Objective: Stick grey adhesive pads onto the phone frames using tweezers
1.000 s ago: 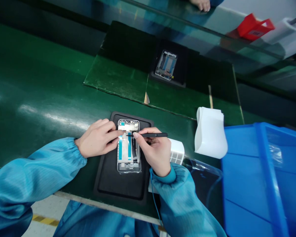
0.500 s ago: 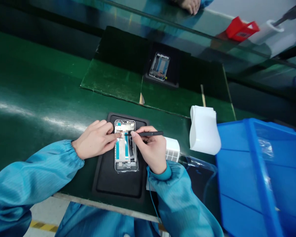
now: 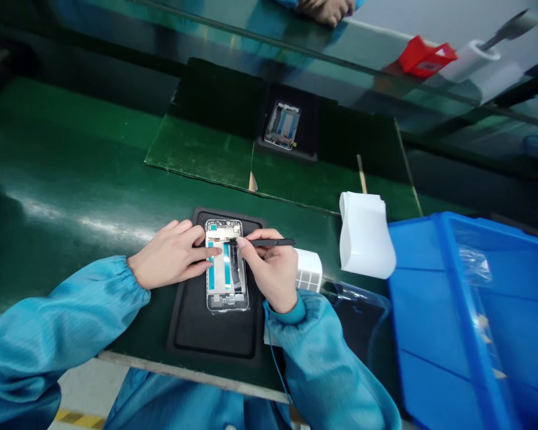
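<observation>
An opened phone frame (image 3: 219,286) with blue strips and small circuit parts lies on a black tray (image 3: 210,334). My left hand (image 3: 173,254) reaches over its left edge, fingers apart, with the index fingertip resting on the metal plate. In my right hand (image 3: 273,269) is a black pen-like tool (image 3: 271,242), pinched near its tip, which points at the upper middle of the phone frame. The exact contact of the tip is too small to make out.
A second phone frame (image 3: 283,125) lies on a dark tray farther back. On the right are a white folded sheet (image 3: 366,236), a white gridded box (image 3: 309,270) and a blue bin (image 3: 430,310). Behind the glass are a red holder (image 3: 425,58) and another person's hands (image 3: 325,9).
The camera view has shifted slightly. My left index fingertip stays on the phone frame, and the tool in my right hand is still over its upper part.
</observation>
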The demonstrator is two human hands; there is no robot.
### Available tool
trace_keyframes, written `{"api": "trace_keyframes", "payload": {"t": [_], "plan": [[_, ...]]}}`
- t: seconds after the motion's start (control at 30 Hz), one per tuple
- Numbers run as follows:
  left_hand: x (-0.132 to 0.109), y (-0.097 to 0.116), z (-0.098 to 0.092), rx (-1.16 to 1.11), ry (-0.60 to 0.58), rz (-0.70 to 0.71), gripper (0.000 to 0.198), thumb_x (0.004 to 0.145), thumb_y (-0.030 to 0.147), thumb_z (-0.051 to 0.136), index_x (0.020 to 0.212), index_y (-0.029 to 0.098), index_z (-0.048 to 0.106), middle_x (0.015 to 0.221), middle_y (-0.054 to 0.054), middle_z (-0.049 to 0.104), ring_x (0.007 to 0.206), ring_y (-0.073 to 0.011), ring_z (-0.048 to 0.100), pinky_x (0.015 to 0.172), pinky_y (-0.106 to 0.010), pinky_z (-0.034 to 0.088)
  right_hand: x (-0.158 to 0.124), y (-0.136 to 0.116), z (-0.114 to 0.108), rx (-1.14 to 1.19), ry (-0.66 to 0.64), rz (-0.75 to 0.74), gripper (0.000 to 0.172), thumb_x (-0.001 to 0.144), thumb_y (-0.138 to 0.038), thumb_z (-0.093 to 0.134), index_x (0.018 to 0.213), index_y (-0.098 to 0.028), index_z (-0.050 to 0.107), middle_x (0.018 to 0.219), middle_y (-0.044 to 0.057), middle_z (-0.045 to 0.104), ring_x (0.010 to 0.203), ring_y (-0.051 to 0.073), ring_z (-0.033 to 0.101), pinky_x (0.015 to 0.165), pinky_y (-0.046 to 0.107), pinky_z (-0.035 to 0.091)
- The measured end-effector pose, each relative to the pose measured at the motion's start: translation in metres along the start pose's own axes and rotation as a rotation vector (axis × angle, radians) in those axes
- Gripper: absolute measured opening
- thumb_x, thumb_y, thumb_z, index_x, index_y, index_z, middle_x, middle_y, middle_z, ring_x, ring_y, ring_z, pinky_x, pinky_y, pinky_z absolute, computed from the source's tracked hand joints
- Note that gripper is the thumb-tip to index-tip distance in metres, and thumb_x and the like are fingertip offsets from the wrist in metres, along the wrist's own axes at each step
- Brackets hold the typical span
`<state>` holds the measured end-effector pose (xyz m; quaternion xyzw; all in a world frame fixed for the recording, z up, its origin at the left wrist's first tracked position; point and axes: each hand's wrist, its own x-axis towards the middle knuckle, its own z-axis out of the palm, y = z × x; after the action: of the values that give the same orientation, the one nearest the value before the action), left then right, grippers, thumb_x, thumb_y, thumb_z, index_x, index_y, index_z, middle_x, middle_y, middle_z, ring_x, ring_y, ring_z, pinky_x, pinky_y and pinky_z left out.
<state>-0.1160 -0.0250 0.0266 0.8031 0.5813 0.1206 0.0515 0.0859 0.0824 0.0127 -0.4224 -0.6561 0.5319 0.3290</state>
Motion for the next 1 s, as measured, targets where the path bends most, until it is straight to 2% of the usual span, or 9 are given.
{"api": "trace_keyframes", "payload": {"t": [0.1, 0.2, 0.33, 0.43, 0.53, 0.63, 0.83, 0.93, 1.0], "plan": [[-0.001, 0.000, 0.000, -0.011, 0.011, -0.022, 0.035, 0.101, 0.042, 0.047, 0.125, 0.026, 0.067, 0.097, -0.007, 0.054, 0.085, -0.0211, 0.045, 0.071, -0.034, 0.036, 0.000, 0.000, 0.000, 0.007, 0.001, 0.006, 0.019, 0.081, -0.034, 0.076, 0.084, -0.021, 0.063, 0.073, -0.001, 0.065, 0.055, 0.012, 0.062, 0.050, 0.023, 0.051], [-0.001, -0.002, 0.001, -0.042, 0.008, 0.028, 0.031, 0.100, 0.041, 0.050, 0.119, 0.028, 0.071, 0.100, -0.008, 0.055, 0.088, -0.0213, 0.047, 0.072, -0.034, 0.039, 0.000, 0.001, 0.000, 0.000, 0.000, 0.003, 0.020, 0.081, -0.035, 0.076, 0.085, -0.020, 0.063, 0.074, 0.000, 0.066, 0.055, 0.012, 0.063, 0.049, 0.023, 0.052], [-0.003, -0.005, 0.008, -0.111, 0.106, 0.023, 0.026, 0.098, 0.036, 0.053, 0.111, 0.026, 0.074, 0.101, -0.007, 0.055, 0.087, -0.0200, 0.050, 0.074, -0.034, 0.043, 0.001, 0.003, 0.001, 0.001, 0.008, -0.023, 0.021, 0.080, -0.037, 0.076, 0.085, -0.020, 0.064, 0.080, 0.001, 0.068, 0.059, 0.013, 0.066, 0.054, 0.024, 0.055], [-0.004, -0.007, 0.014, -0.164, 0.254, -0.098, 0.024, 0.097, 0.030, 0.054, 0.112, 0.021, 0.070, 0.101, -0.008, 0.055, 0.089, -0.0194, 0.054, 0.077, -0.034, 0.048, 0.002, 0.006, 0.003, 0.017, 0.004, -0.013, 0.022, 0.080, -0.038, 0.076, 0.086, -0.020, 0.064, 0.080, 0.001, 0.068, 0.059, 0.013, 0.066, 0.055, 0.024, 0.055], [-0.004, -0.010, 0.017, -0.148, 0.343, -0.280, 0.035, 0.095, 0.029, 0.054, 0.128, 0.017, 0.060, 0.114, -0.011, 0.056, 0.104, -0.0232, 0.056, 0.092, -0.039, 0.050, 0.005, 0.006, 0.004, 0.065, -0.003, -0.007, 0.025, 0.080, -0.040, 0.077, 0.087, -0.019, 0.065, 0.082, 0.002, 0.069, 0.060, 0.013, 0.066, 0.055, 0.024, 0.055], [-0.002, -0.013, 0.019, -0.109, 0.301, -0.400, 0.048, 0.092, 0.032, 0.055, 0.137, 0.015, 0.052, 0.124, -0.013, 0.056, 0.115, -0.0272, 0.053, 0.102, -0.043, 0.046, 0.007, 0.002, 0.002, 0.160, -0.012, 0.008, 0.028, 0.078, -0.042, 0.078, 0.087, -0.018, 0.066, 0.078, 0.002, 0.069, 0.059, 0.013, 0.064, 0.057, 0.026, 0.056], [0.004, -0.009, 0.019, -0.044, 0.131, -0.584, 0.056, 0.090, 0.032, 0.049, 0.141, 0.008, 0.049, 0.095, -0.010, 0.067, 0.091, -0.0261, 0.063, 0.089, -0.039, 0.052, 0.005, -0.016, -0.018, 0.264, 0.045, -0.003, 0.032, 0.075, -0.045, 0.080, 0.086, -0.018, 0.067, 0.075, 0.001, 0.067, 0.060, 0.014, 0.063, 0.058, 0.027, 0.056], [-0.006, -0.021, 0.010, 0.013, 0.068, -0.621, 0.057, 0.090, 0.030, 0.044, 0.143, 0.008, 0.046, 0.114, -0.014, 0.069, 0.103, -0.0269, 0.067, 0.094, -0.036, 0.052, -0.001, -0.021, -0.038, 0.253, 0.055, -0.026, 0.030, 0.076, -0.043, 0.080, 0.084, -0.018, 0.067, 0.074, 0.002, 0.067, 0.060, 0.014, 0.062, 0.058, 0.027, 0.054], [-0.022, -0.043, -0.004, 0.091, -0.007, -0.654, 0.058, 0.089, 0.029, 0.042, 0.143, 0.008, 0.045, 0.130, -0.016, 0.064, 0.113, -0.0283, 0.066, 0.099, -0.037, 0.051, -0.006, -0.019, -0.052, 0.235, 0.055, -0.031, 0.030, 0.076, -0.043, 0.079, 0.085, -0.017, 0.067, 0.075, 0.002, 0.067, 0.060, 0.014, 0.061, 0.059, 0.027, 0.053]]}}
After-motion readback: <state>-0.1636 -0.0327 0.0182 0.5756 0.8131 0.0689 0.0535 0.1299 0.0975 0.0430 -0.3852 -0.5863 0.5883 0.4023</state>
